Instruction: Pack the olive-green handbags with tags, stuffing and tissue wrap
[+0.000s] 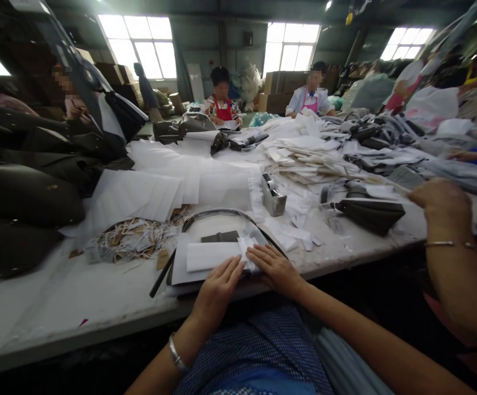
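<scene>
A flat dark bag lies at the table edge before me, mostly hidden beneath a white sheet [180,263]; its long dark strap [189,220] arcs around the far side. Across it is a folded white strip of packing foam [211,258], and a small dark-grey piece [220,237] shows behind. My left hand [221,282] rests with outstretched fingers on the strip's near right end. Beside it, my right hand [277,269] lies flat, fingers extended over crumpled white wrapping [249,247]. Whatever is directly under the palms is hidden.
A tape dispenser [274,197] stands behind the bag. Tangled string tags [134,238] and fanned white sheets [140,192] lie left, near piled dark bags [24,208]. At right are a dark pouch [370,214] and a co-worker's arm [448,230]. Other people work across the table.
</scene>
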A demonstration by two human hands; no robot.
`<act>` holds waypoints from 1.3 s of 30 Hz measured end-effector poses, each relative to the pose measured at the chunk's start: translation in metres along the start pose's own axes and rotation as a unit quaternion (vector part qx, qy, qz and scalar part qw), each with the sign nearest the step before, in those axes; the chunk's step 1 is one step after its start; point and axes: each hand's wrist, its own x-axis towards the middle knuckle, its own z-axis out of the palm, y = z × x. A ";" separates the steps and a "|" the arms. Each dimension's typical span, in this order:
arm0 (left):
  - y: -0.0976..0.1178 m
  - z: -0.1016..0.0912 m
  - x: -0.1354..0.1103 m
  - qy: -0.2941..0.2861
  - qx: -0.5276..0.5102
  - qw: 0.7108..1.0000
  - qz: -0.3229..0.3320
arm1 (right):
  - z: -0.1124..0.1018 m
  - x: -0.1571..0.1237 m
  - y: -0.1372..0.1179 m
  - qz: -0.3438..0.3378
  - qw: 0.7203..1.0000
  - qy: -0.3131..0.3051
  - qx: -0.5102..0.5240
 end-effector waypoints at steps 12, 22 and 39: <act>-0.041 -0.037 -0.053 -0.006 0.132 0.990 -0.047 | -0.005 0.001 -0.009 0.025 0.999 0.040 0.012; -0.049 -0.003 -0.073 0.052 0.096 0.992 -0.065 | 0.028 -0.007 -0.093 0.414 0.703 0.108 0.568; -0.057 0.002 -0.077 0.139 0.133 0.955 -0.228 | 0.015 0.096 -0.112 0.326 0.483 0.174 0.794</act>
